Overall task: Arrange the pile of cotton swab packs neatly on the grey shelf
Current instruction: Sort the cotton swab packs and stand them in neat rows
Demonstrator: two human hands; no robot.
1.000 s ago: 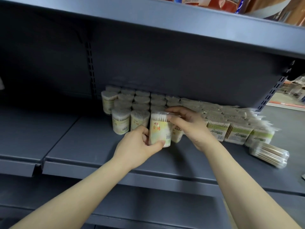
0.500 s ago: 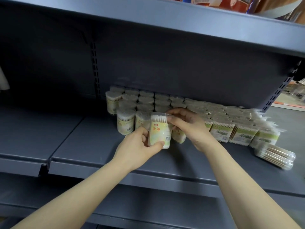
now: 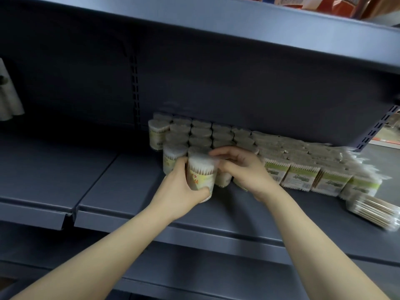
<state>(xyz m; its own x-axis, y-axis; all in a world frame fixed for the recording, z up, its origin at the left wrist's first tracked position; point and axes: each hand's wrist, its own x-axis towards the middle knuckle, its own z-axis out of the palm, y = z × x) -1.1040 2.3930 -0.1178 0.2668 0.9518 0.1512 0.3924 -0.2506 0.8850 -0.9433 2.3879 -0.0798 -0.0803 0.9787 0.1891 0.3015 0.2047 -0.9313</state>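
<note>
My left hand [image 3: 180, 188] grips a round cotton swab pack [image 3: 201, 173] with a yellow label, standing upright at the front of the block of round packs [image 3: 201, 135] on the grey shelf [image 3: 129, 191]. My right hand [image 3: 243, 167] pinches the top rim of the same pack from the right, with its fingers curled over it. To the right stands a row of square packs [image 3: 303, 176] with green labels. One clear round pack [image 3: 372, 210] lies on its side at the far right.
The upper shelf [image 3: 238, 33] hangs low over the work area, with red packages on it. A pale object [image 3: 8, 96] hangs at the far left. The shelf's left section [image 3: 43, 165] and a lower shelf [image 3: 194, 271] are in view.
The held pack has moved left and back, and it now sits against the front row of round packs. Both hands stayed on it. The camera has shifted slightly.
</note>
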